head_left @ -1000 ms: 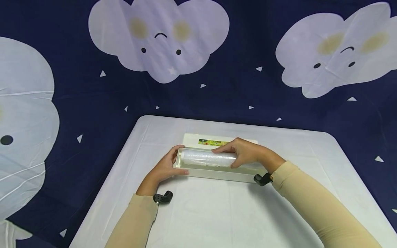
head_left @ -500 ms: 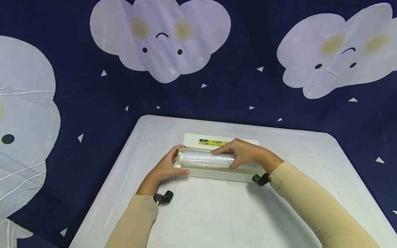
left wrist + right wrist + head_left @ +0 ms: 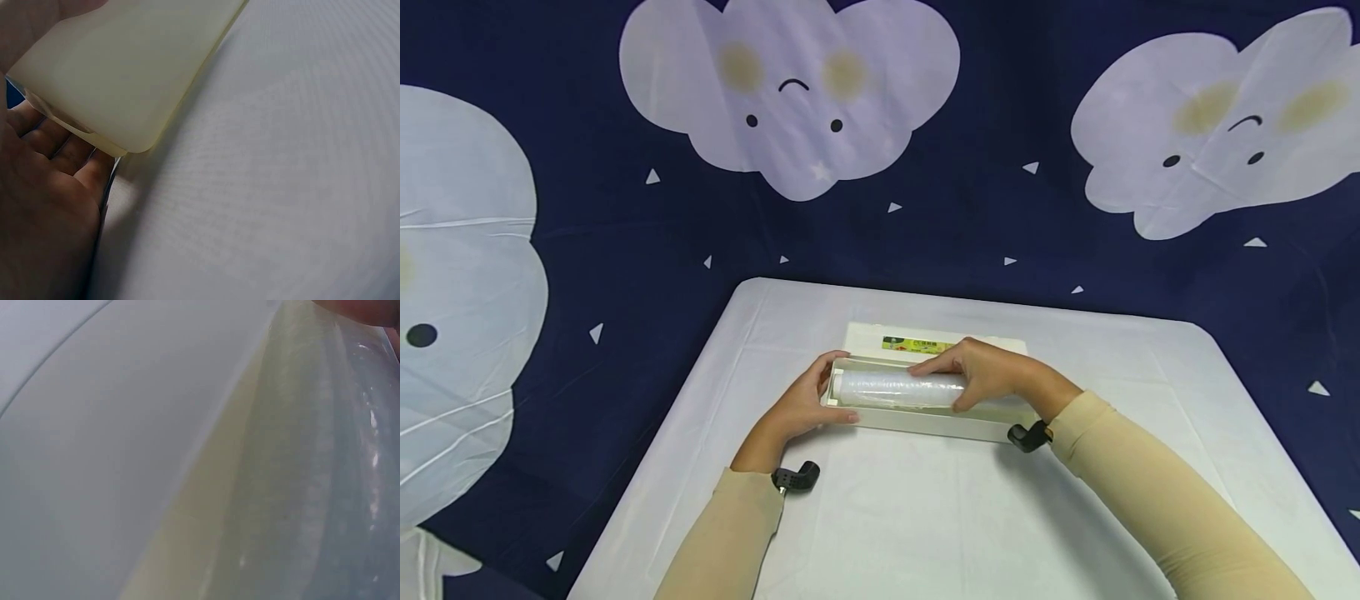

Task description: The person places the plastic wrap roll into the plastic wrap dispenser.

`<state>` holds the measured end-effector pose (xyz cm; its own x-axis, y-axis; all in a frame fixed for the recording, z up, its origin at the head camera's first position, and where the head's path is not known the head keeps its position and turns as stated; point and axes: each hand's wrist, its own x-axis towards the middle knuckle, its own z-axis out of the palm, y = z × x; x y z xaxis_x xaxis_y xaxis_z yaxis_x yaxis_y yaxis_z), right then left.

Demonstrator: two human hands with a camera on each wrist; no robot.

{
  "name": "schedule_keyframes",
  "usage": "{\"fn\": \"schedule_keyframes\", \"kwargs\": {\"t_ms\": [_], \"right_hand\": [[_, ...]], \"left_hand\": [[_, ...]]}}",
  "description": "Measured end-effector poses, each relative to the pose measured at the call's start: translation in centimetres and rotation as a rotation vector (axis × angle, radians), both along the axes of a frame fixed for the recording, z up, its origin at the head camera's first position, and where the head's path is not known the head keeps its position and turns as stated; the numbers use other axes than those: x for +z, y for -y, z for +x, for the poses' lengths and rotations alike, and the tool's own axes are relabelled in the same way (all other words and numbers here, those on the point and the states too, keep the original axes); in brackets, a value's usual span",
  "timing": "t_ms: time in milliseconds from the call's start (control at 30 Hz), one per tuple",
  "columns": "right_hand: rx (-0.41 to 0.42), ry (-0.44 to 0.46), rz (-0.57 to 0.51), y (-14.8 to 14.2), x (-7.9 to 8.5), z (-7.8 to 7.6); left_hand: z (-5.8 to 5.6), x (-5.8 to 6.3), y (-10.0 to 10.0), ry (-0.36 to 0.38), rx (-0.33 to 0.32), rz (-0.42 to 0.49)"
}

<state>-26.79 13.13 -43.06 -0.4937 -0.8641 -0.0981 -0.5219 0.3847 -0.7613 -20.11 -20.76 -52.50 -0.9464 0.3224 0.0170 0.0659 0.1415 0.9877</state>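
Observation:
A clear, shiny roll of cling film (image 3: 880, 388) lies lengthwise inside a long white box (image 3: 925, 422). My right hand (image 3: 996, 372) grips the roll from above, thumb at the front and fingers behind, covering part of it. Around the box's left end curls my left hand (image 3: 797, 408), its thumb along the front wall. In the left wrist view the box corner (image 3: 125, 75) sits between the thumb and fingers of that hand (image 3: 50, 200). Close up in the right wrist view, the film roll (image 3: 331, 462) lies beside the box wall (image 3: 156, 400), with a blurred fingertip above.
Behind the box, its white lid (image 3: 863, 337) bears a yellow-green label (image 3: 913, 344). All this rests on a white-covered table (image 3: 880, 517) with rounded far corners. A dark blue cloth with cloud prints (image 3: 925, 242) hangs beyond the table.
The roll has sunk slightly lower in the box and shifted a little left, the right hand moving with it. The left hand keeps its hold on the box end.

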Motion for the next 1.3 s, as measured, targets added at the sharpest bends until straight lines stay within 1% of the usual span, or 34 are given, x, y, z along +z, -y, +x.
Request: {"fn": "schedule_keyframes", "kwargs": {"t_ms": [433, 667, 933, 1133, 1300], "right_hand": [[0.006, -0.011, 0.025, 0.22, -0.06, -0.07], [0.002, 0.002, 0.034, 0.31, -0.01, 0.02], [0.017, -0.048, 0.048, 0.30, -0.40, -0.24], [0.017, -0.036, 0.059, 0.30, -0.44, -0.12], [0.008, -0.021, 0.067, 0.27, -0.29, 0.11]], "left_hand": [[0.00, -0.03, 0.06, -0.005, -0.006, 0.002], [-0.07, -0.12, 0.05, -0.009, -0.014, 0.012], [-0.27, -0.47, 0.20, -0.009, -0.024, 0.045], [-0.32, -0.60, 0.21, -0.012, -0.021, 0.028], [-0.32, -0.51, 0.16, -0.019, -0.022, 0.032]]}}
